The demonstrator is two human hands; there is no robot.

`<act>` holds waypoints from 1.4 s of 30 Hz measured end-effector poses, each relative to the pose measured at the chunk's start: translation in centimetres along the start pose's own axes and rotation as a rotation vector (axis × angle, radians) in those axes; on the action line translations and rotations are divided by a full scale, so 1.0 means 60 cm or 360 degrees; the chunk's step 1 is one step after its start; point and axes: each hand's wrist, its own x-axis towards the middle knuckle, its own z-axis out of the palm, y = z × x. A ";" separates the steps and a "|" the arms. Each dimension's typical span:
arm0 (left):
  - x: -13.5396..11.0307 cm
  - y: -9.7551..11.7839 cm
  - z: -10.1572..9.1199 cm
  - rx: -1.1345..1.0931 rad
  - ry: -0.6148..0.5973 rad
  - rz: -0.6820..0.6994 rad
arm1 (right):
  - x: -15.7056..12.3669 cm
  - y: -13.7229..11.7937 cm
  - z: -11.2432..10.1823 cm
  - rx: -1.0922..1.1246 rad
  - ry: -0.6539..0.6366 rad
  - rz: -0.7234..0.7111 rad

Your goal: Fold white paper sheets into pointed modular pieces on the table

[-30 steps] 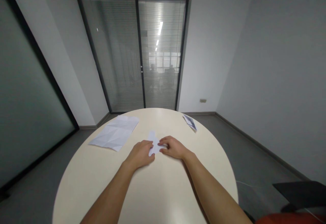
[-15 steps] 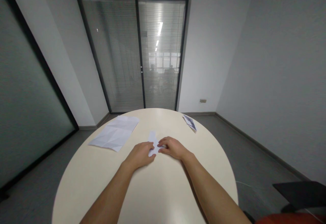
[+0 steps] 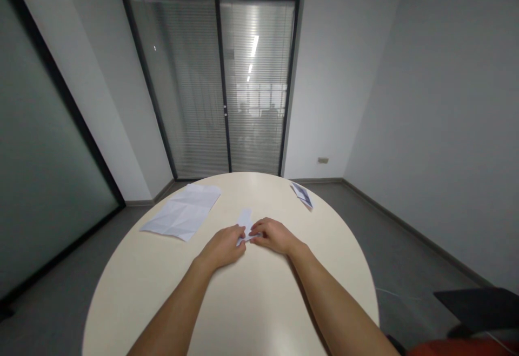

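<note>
Reaching with both arms over a round, cream desk (image 3: 259, 302), smooth and pale, with a soft glare at the bottom of the view. Bearing, on the far left, a large creased sheet (image 3: 182, 210), opened out white and wrinkled; on the far right, close to the rim, a folded paper with grey-blue markings (image 3: 302, 195). Facing, beyond the rim, a dark-framed glass partition (image 3: 186, 91) hung with slatted blinds, beside a plain light-grey wall (image 3: 344, 64) with a small outlet plate (image 3: 323, 160) low down. Bounded on the left by a frosted panel (image 3: 48, 156), and below by dark grey floor (image 3: 405, 259), with a black and red chair (image 3: 478, 310) cut off at the lower right. Holding a small folded white paper (image 3: 245, 216) near the middle of the desk, between the hands, with one strip pointing away toward the far rim. Slanting inward from the lower corners with bare forearms, palms down. Gripping the paper's left side with the left hand (image 3: 227, 243), thumb nearest the body; gripping its right side with the right hand (image 3: 275, 235), fingers curled — near each other, well short of overlapping. Too small to tell: the exact folds under the fingertips.
</note>
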 end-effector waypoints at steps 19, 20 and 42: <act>0.000 -0.015 0.013 -0.0307 0.0151 0.0038 | -0.001 0.006 0.010 -0.0056 0.0007 -0.0013; 0.001 -0.016 0.014 -0.0346 0.0162 0.0035 | -0.001 0.007 0.010 -0.0074 0.0022 0.0012; 0.006 -0.030 0.012 -0.0266 0.0401 -0.0271 | 0.003 0.006 -0.009 -0.0312 0.0293 0.0386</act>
